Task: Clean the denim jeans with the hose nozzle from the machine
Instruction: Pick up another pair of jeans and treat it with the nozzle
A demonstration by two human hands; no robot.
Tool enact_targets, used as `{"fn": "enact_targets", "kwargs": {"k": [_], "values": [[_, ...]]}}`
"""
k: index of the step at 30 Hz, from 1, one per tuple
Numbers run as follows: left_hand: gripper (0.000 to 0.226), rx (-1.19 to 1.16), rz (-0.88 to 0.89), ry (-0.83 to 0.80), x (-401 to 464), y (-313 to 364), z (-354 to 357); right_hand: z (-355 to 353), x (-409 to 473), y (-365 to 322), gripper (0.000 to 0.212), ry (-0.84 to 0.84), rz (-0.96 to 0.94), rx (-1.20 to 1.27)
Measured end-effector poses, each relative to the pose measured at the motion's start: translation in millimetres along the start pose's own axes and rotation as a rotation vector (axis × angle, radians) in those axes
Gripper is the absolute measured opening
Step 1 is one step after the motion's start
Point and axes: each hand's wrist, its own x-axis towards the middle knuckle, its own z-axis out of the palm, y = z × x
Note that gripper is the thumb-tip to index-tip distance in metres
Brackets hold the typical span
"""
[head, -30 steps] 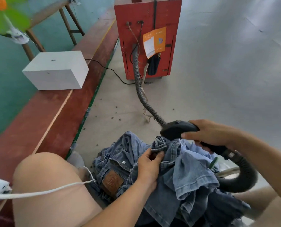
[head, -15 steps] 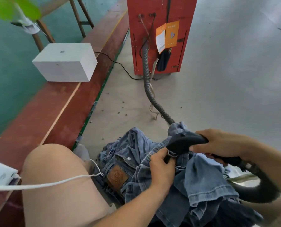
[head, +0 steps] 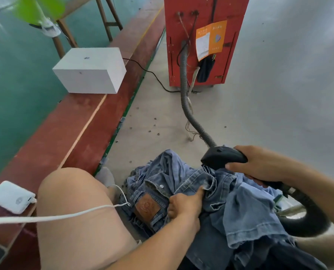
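Note:
Crumpled light-blue denim jeans (head: 246, 207) with a brown leather patch lie on my lap and the floor in front of me. My left hand (head: 185, 206) grips a fold of the waistband near the patch. My right hand (head: 259, 164) holds the black hose nozzle (head: 222, 157), whose mouth sits just above the denim's upper edge. A grey ribbed hose (head: 189, 110) runs from the nozzle to the red machine (head: 205, 39) at the back; a second loop of hose (head: 310, 217) curls at the right.
A white box (head: 90, 73) stands on the red wooden ledge (head: 68, 133) at left, with a white power bank (head: 11, 196) and cable nearer me. My bare knee (head: 74, 211) is at lower left. Grey concrete floor (head: 279, 94) spreads to the right.
The nozzle has lifted off the fold and moved right and up. My left hand has slid lower along the waistband toward the leather patch.

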Motion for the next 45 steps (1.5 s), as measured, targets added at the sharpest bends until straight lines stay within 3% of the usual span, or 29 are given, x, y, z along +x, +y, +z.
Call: {"fn": "enact_targets", "kwargs": {"k": [4, 8, 11, 15, 19, 22, 25, 28, 30, 34, 37, 39, 41, 45], "values": [[0.045, -0.29, 0.198, -0.037, -3.0, -5.0, 14.2, -10.5, -8.3, 0.2, 0.011, -0.017, -0.012, -0.025], [0.015, -0.405, 0.37, -0.065, -7.5, -8.1, 15.7, -18.0, -15.8, 2.6, 0.013, -0.136, -0.01, -0.001], [0.022, -0.395, 0.474, -0.068, -13.6, -13.8, 18.0, -10.0, -13.7, 0.8, 0.011, -0.223, -0.011, -0.009], [0.019, -0.492, 0.44, -0.104, -18.7, -17.8, 19.8, -4.8, -2.9, -6.5, 0.016, -0.227, 0.036, -0.027], [0.013, -0.721, 0.34, -0.257, -27.0, -6.6, 21.3, 2.6, 9.2, -14.1, 0.019, -0.056, 0.015, -0.025], [0.022, -0.751, 0.374, -0.353, -33.0, 0.1, 20.6, -17.0, 2.9, -7.7, 0.015, 0.008, -0.011, 0.077], [0.03, -0.775, 0.366, -0.341, -34.2, 5.0, 21.1, -50.1, -23.4, 3.2, 0.017, -0.14, -0.031, 0.147], [0.047, -0.756, 0.353, -0.342, -31.6, 4.2, 22.5, -47.2, -41.5, 2.4, 0.029, -0.308, 0.037, 0.016], [0.037, -0.722, 0.354, -0.409, -32.6, 2.5, 23.2, -31.5, -35.4, -0.6, 0.022, -0.233, 0.037, 0.006], [0.021, -0.742, 0.363, -0.548, -40.2, 2.6, 24.2, -26.5, -19.7, 2.3, 0.014, 0.098, 0.015, 0.036], [0.006, -0.831, 0.329, -0.554, -38.0, 8.6, 24.5, -50.6, -37.6, 10.4, 0.019, 0.003, -0.009, 0.139], [0.009, -0.836, 0.331, -0.553, -34.7, 11.8, 25.4, -55.3, -47.8, 9.8, 0.029, -0.153, 0.012, 0.093], [0.015, -0.791, 0.344, -0.572, -34.9, 8.9, 25.1, -42.4, -44.3, 4.2, 0.024, -0.212, 0.037, 0.028], [0.024, -0.667, 0.411, -0.657, -32.1, 3.2, 19.6, -28.9, -15.7, 7.2, 0.017, 0.038, 0.051, 0.064]]}}
